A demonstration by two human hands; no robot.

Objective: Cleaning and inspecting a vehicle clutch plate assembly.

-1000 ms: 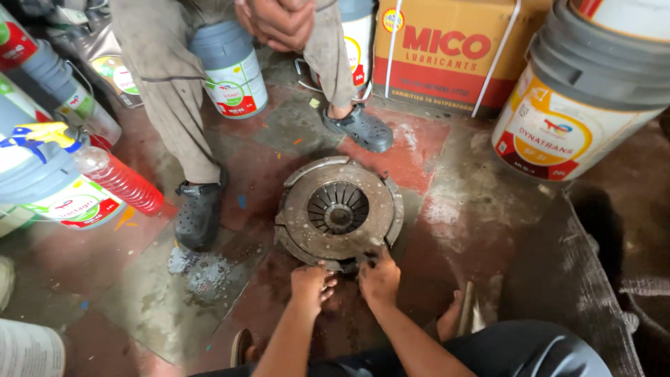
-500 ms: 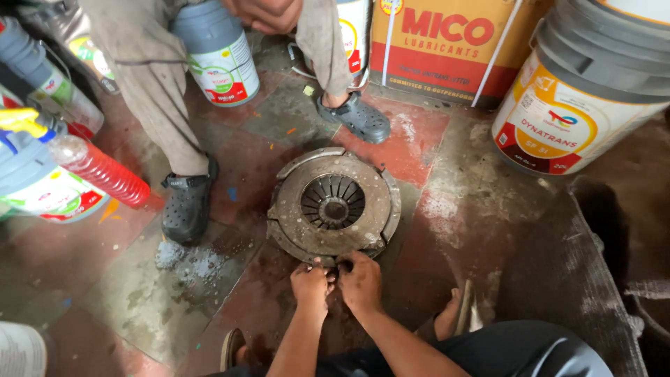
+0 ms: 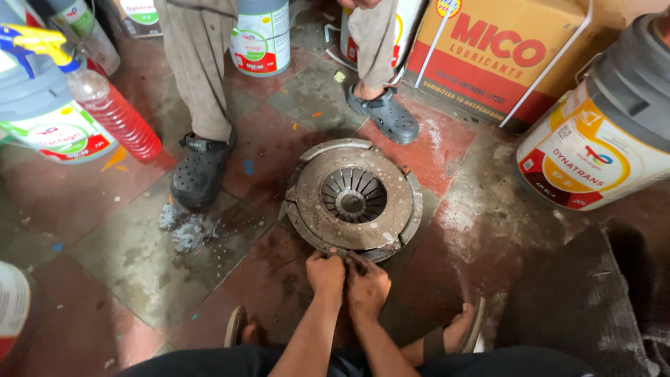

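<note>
Where it lies, clutch plate (image 3: 352,197) rusty.

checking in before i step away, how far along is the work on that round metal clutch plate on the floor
Done: the clutch plate lies flat on the tiled floor. In hand: left hand and right hand both press at its near rim, fingers together on one spot. Left: the rest of the rim shows no hands on it; I can't tell more.

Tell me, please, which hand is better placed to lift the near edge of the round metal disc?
Neither clearly: left hand and right hand both touch the disc's near rim, side by side.
</note>
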